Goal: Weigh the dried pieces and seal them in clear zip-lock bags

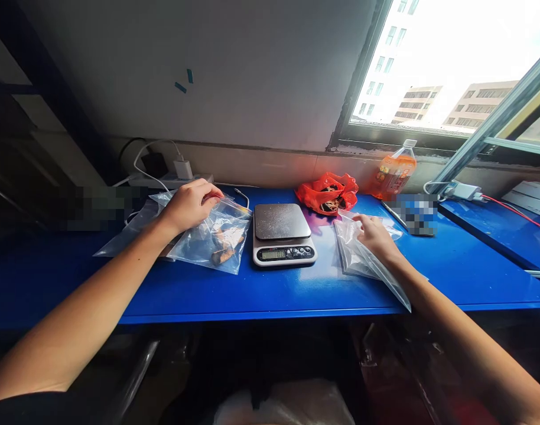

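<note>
A white digital scale with a square steel plate [282,223] is standing on the blue counter [252,295] and is being taken as clock centre. At nine o'clock, a clear zip-seal plastic bag [194,245] holding irregular brown pieces [223,257] is lying beside it. The left hand [188,206] is resting at that bag's upper edge, fingers curled; whether its grip is closed on the film cannot be told. At three o'clock, a clear, flat plastic bag [384,273] is being pinched near its upper end by the right hand [373,233], presumably because thin film is more easily managed by an edge. Both bags are flanking the scale, apparently so that plate and display are being left unobstructed. Space is being narrowed by a crumpled red plastic bag [305,195] at one o'clock; an orange-labelled bottle [387,177] is standing at two, and a white charger [182,169] at ten.
</note>
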A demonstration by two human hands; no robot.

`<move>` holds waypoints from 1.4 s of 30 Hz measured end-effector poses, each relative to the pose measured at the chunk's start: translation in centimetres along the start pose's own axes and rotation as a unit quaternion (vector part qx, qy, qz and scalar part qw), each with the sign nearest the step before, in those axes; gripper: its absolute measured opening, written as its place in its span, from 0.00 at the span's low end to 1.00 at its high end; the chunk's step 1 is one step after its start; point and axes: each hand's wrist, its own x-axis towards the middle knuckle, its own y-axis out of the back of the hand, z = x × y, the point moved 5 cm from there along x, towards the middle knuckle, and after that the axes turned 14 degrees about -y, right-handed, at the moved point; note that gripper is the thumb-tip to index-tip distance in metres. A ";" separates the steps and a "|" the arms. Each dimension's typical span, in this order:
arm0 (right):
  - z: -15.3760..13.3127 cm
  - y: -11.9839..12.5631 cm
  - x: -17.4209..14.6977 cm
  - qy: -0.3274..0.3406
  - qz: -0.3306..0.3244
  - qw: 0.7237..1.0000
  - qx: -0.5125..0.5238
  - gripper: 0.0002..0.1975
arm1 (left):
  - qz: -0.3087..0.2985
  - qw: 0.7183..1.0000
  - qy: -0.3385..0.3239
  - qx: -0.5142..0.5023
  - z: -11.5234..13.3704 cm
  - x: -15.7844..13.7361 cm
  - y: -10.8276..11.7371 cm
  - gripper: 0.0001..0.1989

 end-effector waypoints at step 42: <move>-20.8 2.8 -7.1 0.245 -0.286 0.870 0.317 0.10 | 0.033 0.957 -0.090 -0.274 8.0 -0.5 0.3 0.04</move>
